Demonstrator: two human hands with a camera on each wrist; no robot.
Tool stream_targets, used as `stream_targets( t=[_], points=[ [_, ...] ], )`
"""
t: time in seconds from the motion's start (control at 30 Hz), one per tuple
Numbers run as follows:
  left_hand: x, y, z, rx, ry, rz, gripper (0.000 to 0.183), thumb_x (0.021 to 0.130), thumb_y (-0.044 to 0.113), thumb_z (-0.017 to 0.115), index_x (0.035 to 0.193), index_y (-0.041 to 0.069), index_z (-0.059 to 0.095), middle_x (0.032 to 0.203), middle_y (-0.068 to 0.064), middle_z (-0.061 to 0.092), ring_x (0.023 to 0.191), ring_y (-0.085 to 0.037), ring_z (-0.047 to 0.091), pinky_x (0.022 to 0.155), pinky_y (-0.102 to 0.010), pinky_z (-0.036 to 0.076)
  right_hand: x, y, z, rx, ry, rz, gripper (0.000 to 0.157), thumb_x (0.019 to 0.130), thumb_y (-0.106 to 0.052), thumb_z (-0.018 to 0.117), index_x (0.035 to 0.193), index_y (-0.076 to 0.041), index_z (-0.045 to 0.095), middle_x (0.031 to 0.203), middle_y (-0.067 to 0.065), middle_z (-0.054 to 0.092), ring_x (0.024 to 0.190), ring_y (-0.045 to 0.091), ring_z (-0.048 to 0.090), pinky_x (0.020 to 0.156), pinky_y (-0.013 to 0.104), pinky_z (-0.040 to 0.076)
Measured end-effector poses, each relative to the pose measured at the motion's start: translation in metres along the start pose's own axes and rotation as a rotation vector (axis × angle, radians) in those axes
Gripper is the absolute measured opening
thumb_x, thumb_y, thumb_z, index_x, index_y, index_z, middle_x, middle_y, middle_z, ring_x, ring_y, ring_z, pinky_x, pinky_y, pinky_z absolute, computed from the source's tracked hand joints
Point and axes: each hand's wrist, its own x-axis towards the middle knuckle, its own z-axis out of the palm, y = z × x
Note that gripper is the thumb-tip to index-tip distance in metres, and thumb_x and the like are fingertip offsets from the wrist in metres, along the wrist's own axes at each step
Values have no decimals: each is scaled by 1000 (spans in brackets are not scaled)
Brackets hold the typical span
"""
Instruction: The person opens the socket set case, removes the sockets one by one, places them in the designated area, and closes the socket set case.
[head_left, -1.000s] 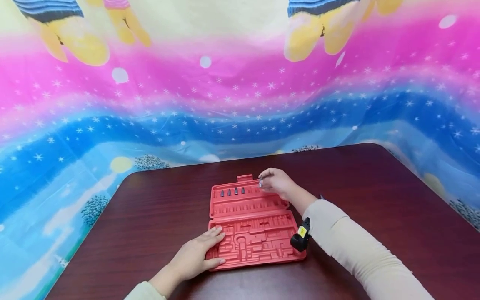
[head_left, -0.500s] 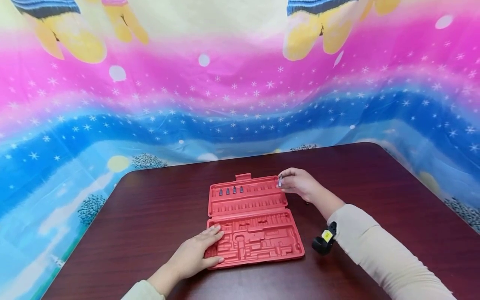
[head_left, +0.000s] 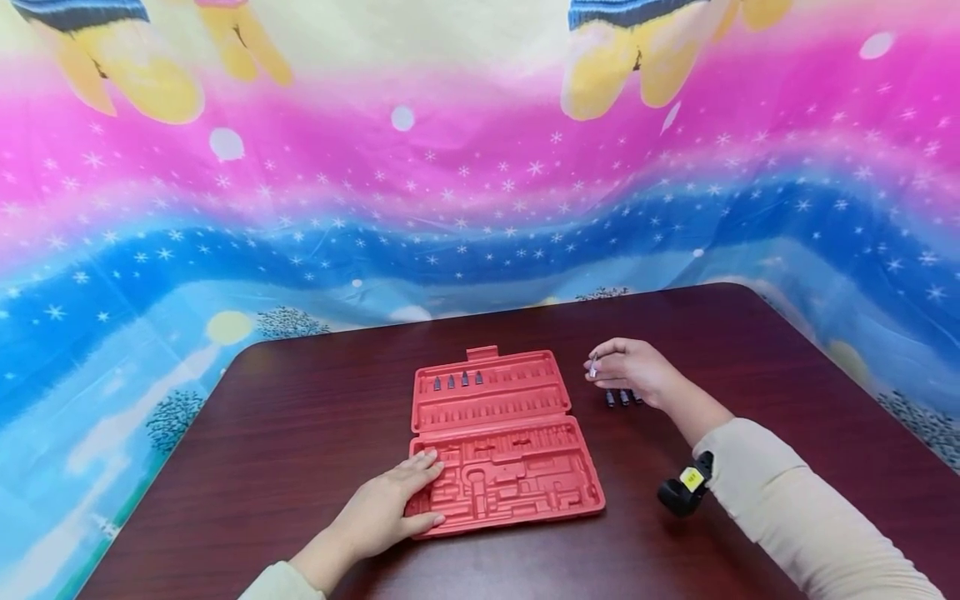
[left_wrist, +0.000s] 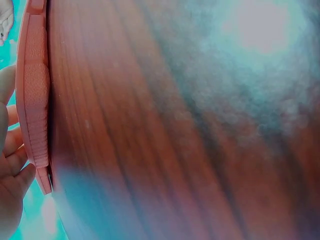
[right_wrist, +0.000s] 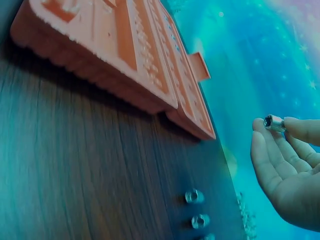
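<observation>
A red plastic socket-set case [head_left: 510, 517] lies unfolded on the table, with moulded recesses in both halves. Several dark bits [head_left: 465, 379] stand in a row at the left of its far half. My left hand [head_left: 382, 508] rests on the case's near left edge, fingers extended; the left wrist view shows its fingers [left_wrist: 15, 160] against the edge. Right of the case, my right hand [head_left: 633, 371] pinches a small metal socket [right_wrist: 275, 123] between thumb and fingers, above the table. Below that hand, several sockets [head_left: 624, 398] stand in a row, partly covered by it.
The dark wooden table [head_left: 300, 417] has rounded far corners. A patterned cloth backdrop [head_left: 450, 208] hangs behind it and at both sides. A latch tab [head_left: 482, 352] sticks out from the case's far edge. A black wrist camera [head_left: 684, 492] hangs off the right sleeve.
My right hand has moved right, from above the case's far right corner to over the table, carrying the socket. The row of sockets there has come into view. My left hand stays put.
</observation>
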Motion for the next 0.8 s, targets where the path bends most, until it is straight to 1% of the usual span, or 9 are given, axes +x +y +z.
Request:
stream_targets(
  t=[0.07,0.13,0.23,0.3,0.43,0.57,0.73,0.8],
  points=[
    [0,0,0,-1,2,0,61,77,51,54,123,10,50,131,-5,40,119,-18,35,91,-38,35,-2,2,-6,-28,11,2,28,85,-4,50,106,12,42,90,8,61,83,19,61,81,42,42],
    [0,0,0,-3,5,1,60,77,49,56,123,10,50,131,-5,40,120,-18,35,91,-38,35,-4,4,-11,-62,28,9,29,85,-6,51,106,12,41,89,8,61,81,19,61,81,43,42],
    [0,0,0,-4,10,5,60,77,47,57,123,9,50,131,-5,40,120,-18,35,91,-38,34,-8,8,-20,-123,46,17,32,85,-8,52,106,13,41,88,11,61,78,18,61,80,43,43],
    [0,0,0,1,12,9,60,77,47,57,122,9,50,130,-5,40,119,-18,35,91,-37,34,-11,11,-25,-157,68,24,32,84,-10,54,105,11,42,89,13,61,77,18,61,78,42,44],
    [0,0,1,6,14,14,60,77,48,57,122,9,50,130,-5,41,119,-18,35,91,-37,35,-15,16,-35,-227,99,18,32,84,-12,54,104,10,43,93,18,60,80,21,60,78,41,45],
    [0,-1,1,2,11,15,61,77,49,56,122,9,50,130,-5,41,119,-18,35,91,-37,35,-18,21,-44,-290,126,16,34,84,-13,54,106,11,43,99,22,57,84,25,58,77,40,45],
    [0,-1,1,-1,6,9,61,77,50,55,122,10,50,131,-5,40,119,-18,35,91,-38,34,-21,28,-53,-379,148,45,34,85,-14,54,106,11,44,97,18,58,86,24,58,77,39,45],
    [0,0,1,2,6,8,60,77,50,55,122,10,50,131,-5,41,120,-18,35,91,-38,34,-22,31,-56,-406,155,53,32,85,-14,53,105,10,44,97,19,58,87,26,57,77,39,45]
  ],
)
